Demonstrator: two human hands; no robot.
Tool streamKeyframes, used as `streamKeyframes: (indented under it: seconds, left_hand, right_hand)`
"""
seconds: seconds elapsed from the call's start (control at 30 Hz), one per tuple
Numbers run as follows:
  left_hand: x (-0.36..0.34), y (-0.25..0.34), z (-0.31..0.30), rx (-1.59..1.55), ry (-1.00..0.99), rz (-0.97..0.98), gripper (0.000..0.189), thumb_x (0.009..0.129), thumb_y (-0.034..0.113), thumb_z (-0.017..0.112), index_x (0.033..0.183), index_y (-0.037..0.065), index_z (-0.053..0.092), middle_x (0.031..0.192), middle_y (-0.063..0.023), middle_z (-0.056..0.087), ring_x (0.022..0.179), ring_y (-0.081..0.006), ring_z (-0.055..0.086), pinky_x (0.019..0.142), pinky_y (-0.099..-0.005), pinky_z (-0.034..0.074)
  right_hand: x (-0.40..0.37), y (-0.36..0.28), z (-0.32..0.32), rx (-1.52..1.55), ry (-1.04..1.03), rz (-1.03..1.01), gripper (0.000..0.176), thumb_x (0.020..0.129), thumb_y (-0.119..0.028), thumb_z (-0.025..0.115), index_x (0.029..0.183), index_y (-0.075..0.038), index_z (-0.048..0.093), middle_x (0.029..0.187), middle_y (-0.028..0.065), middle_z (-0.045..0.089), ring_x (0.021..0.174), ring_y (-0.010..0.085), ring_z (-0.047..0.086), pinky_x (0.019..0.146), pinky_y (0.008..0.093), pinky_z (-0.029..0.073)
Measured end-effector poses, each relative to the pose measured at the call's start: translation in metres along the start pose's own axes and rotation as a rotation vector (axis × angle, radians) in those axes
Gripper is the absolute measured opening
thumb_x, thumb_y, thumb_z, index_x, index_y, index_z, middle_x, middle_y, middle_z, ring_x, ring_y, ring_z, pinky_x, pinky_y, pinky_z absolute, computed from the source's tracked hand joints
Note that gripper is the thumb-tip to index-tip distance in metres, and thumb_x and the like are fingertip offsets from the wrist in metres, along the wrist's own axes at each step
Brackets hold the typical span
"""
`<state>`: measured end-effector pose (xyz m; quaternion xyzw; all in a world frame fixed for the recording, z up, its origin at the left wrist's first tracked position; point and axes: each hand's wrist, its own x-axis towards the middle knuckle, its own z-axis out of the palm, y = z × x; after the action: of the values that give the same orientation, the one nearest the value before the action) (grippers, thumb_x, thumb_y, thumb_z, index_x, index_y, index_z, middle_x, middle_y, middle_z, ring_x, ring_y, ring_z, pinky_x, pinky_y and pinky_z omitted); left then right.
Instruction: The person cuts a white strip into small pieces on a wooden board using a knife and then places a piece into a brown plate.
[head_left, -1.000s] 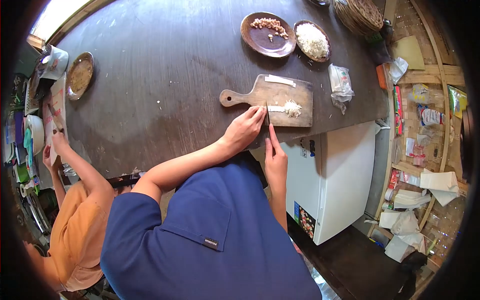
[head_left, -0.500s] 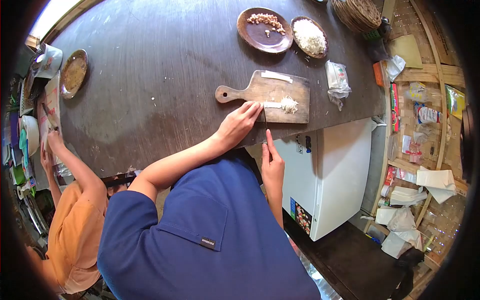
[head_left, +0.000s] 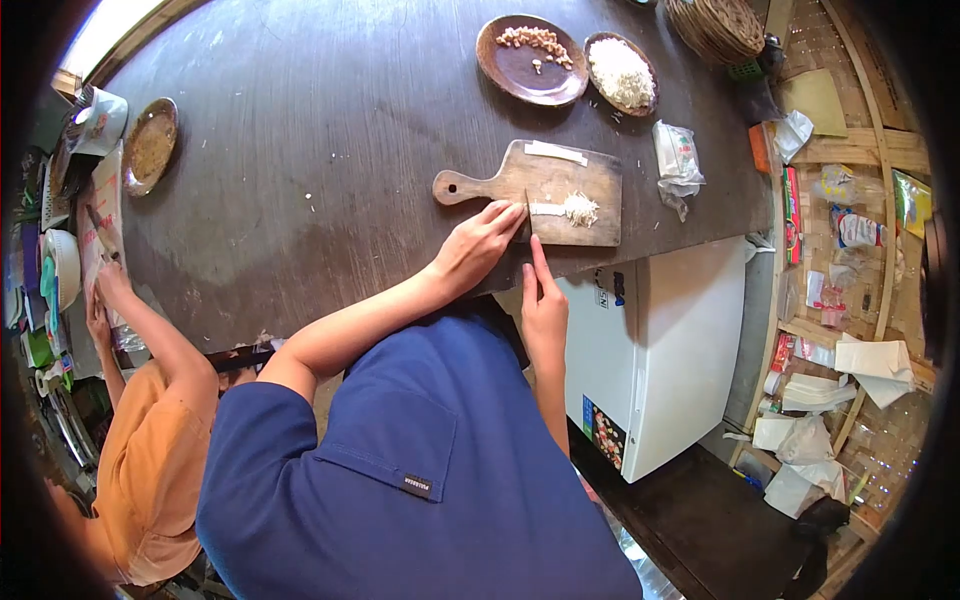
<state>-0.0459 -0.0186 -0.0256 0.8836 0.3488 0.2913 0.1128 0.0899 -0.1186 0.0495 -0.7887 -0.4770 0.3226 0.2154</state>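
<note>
Pointing knife (head_left: 528, 212) away from you, right hand (head_left: 546, 312) grip clasping it; long axis crosses white strip (head_left: 546, 209), left hand (head_left: 478, 245) grip pinching strip's end.

Dark table (head_left: 300, 120), wood-grain top. Cutting board (head_left: 575, 175) flat on it, near edge. Beyond board: brown plate (head_left: 518, 76), smaller oval bowl (head_left: 630, 111), side by side. Right of board: plastic packet (head_left: 678, 155). Well left of board: oval dish (head_left: 150, 148).

You get bright light from the blown-out white patch (head_left: 112, 32) at upper left, sheen on the dark brown wooden tabletop (head_left: 270, 110), shadow on the boxy white appliance (head_left: 690, 350), and black-cornered fisheye distortion bowing the edges.
</note>
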Motion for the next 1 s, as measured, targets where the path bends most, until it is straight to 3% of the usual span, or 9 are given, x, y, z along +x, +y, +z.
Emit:
streamKeyframes:
  seconds: [0.37, 0.43, 0.67, 0.73, 0.97, 1.0]
  left_hand:
    - [-0.001, -0.002, -0.001, -0.01, 0.003, -0.001, 0.059, 0.083, 0.006, 0.061, 0.14, -0.008, 0.061, 0.14, -0.0147, 0.061, 0.132, -0.0291, 0.057, 0.112, -0.0355, 0.05]
    - [-0.001, 0.0, -0.002, -0.016, -0.002, -0.006, 0.058, 0.083, 0.007, 0.061, 0.14, -0.008, 0.061, 0.14, -0.0149, 0.061, 0.132, -0.0293, 0.057, 0.112, -0.0355, 0.05]
    - [-0.001, -0.001, 0.0, 0.0, 0.019, -0.003, 0.056, 0.084, 0.008, 0.061, 0.137, -0.008, 0.062, 0.138, -0.0156, 0.061, 0.13, -0.03, 0.058, 0.111, -0.0357, 0.051]
    - [-0.001, -0.001, -0.002, 0.006, 0.018, -0.001, 0.056, 0.083, 0.007, 0.062, 0.137, -0.008, 0.062, 0.138, -0.0155, 0.061, 0.13, -0.0299, 0.058, 0.111, -0.0357, 0.051]
    - [-0.001, -0.001, 0.0, -0.048, 0.028, -0.023, 0.057, 0.082, 0.005, 0.062, 0.136, -0.009, 0.062, 0.136, -0.0154, 0.061, 0.13, -0.0297, 0.058, 0.111, -0.036, 0.051]
    - [-0.001, 0.0, 0.0, -0.041, 0.026, -0.018, 0.057, 0.082, 0.005, 0.062, 0.137, -0.009, 0.062, 0.136, -0.0155, 0.061, 0.131, -0.0297, 0.058, 0.111, -0.036, 0.051]
  right_hand:
    - [-0.006, 0.01, 0.008, 0.087, 0.076, -0.122, 0.044, 0.112, -0.025, 0.055, 0.155, -0.024, 0.056, 0.13, 0.0257, 0.07, 0.119, 0.0441, 0.069, 0.093, 0.045, 0.056]
    - [0.001, 0.009, 0.01, 0.065, 0.084, -0.122, 0.045, 0.112, -0.024, 0.056, 0.157, -0.025, 0.054, 0.076, 0.0135, 0.052, 0.067, 0.0139, 0.04, 0.064, 0.0338, 0.045]
    - [-0.01, 0.013, 0.01, 0.065, 0.1, -0.143, 0.045, 0.112, -0.025, 0.057, 0.157, -0.024, 0.055, 0.079, 0.0174, 0.049, 0.068, 0.014, 0.037, 0.063, 0.0352, 0.044]
    - [-0.005, 0.005, 0.006, 0.068, 0.036, -0.041, 0.045, 0.111, -0.025, 0.056, 0.156, -0.025, 0.056, 0.127, 0.0267, 0.071, 0.117, 0.0447, 0.069, 0.091, 0.0466, 0.056]
    - [-0.009, 0.006, 0.008, 0.009, 0.052, -0.055, 0.044, 0.111, -0.027, 0.056, 0.155, -0.028, 0.057, 0.123, 0.028, 0.072, 0.112, 0.0453, 0.071, 0.088, 0.0464, 0.057]
    - [-0.011, 0.008, 0.009, 0.009, 0.084, -0.089, 0.044, 0.111, -0.026, 0.057, 0.155, -0.028, 0.056, 0.099, 0.0236, 0.06, 0.089, 0.0319, 0.054, 0.076, 0.042, 0.052]
